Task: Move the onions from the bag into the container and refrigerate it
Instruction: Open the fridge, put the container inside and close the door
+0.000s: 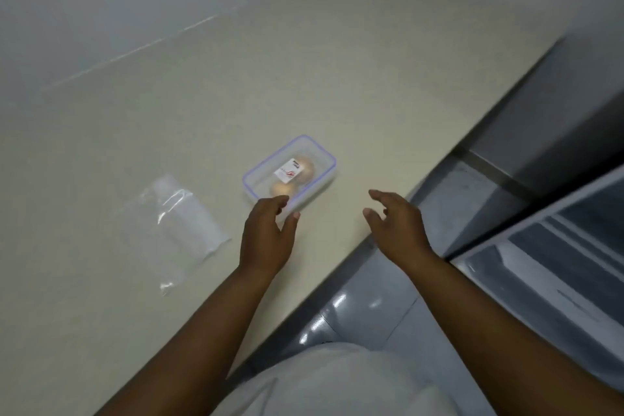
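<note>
A clear plastic container (320, 159) with a blue-rimmed lid and a white label sits on the beige counter (304, 78). Two brown onions (305, 166) show through the lid. My left hand (266, 236) is at the container's near corner, fingers spread and curled, thumb touching or almost touching its edge. My right hand (395, 223) hovers open to the right of the container, apart from it, over the counter's edge. The flat, clear plastic bag (184, 230) lies to the left on the counter.
The counter's edge runs diagonally from lower middle to upper right. Beyond it, at the right, is a grey appliance with an open door and shelves (557, 263). White walls stand behind the counter.
</note>
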Available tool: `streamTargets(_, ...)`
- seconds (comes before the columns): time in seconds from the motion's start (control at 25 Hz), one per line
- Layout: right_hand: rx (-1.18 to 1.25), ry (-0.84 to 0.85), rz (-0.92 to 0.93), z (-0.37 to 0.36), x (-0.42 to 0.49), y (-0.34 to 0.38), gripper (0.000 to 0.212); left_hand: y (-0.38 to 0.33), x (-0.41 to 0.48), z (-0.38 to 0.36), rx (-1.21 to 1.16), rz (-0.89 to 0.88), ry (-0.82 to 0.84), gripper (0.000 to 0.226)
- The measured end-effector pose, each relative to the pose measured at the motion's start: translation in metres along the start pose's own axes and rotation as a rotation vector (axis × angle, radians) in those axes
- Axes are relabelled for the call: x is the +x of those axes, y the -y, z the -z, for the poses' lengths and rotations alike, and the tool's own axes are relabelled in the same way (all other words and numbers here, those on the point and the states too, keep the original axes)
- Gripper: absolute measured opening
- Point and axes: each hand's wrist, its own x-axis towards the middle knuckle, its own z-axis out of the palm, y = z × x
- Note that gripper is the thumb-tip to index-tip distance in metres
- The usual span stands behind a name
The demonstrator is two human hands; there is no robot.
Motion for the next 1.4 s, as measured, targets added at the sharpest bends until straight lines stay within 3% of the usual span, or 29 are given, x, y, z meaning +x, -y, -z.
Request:
streamTargets(0.2,-0.072,0.107,-0.101,-0.052,0.099,0.043,0.051,0.039,0.032,0.016,-0.043,0.337,-0.118,0.048)
streamTargets(0.32,-0.211,0.21,-0.121,-0.068,0.141,0.052,0.056,0.053,0.049,0.013,-0.121,0.601,-0.01,0.068)
streamTargets(0.4,-0.246,0.268,-0.13,-0.074,0.155,0.054,0.05,0.053,0.055,0.009,-0.168,0.664,0.076,0.065)
streamTargets(0.56,-0.082,0.251,-0.15,-0.076,0.149,0.037,0.035,0.047,0.048,0.001,-0.265,0.585,0.074,0.042)
streamTargets(0.8,0.177,0.035,-0.225,-0.035,0.085,-0.02,0.026,0.015,0.043,-0.019,-0.337,0.456,0.163,0.037)
streamTargets(1.04,0.206,-0.268,-0.334,0.037,0.002,-0.088,0.022,-0.048,0.023,-0.092,-0.372,0.338,0.412,0.043)
streamTargets(1.24,0.227,-0.52,-0.503,0.107,-0.068,-0.162,0.022,-0.11,-0.014,-0.188,-0.342,0.232,0.651,0.036)
streamTargets(1.4,0.249,-0.676,-0.628,0.162,-0.114,-0.225,0.014,-0.164,-0.042,-0.273,-0.336,0.258,0.871,0.049)
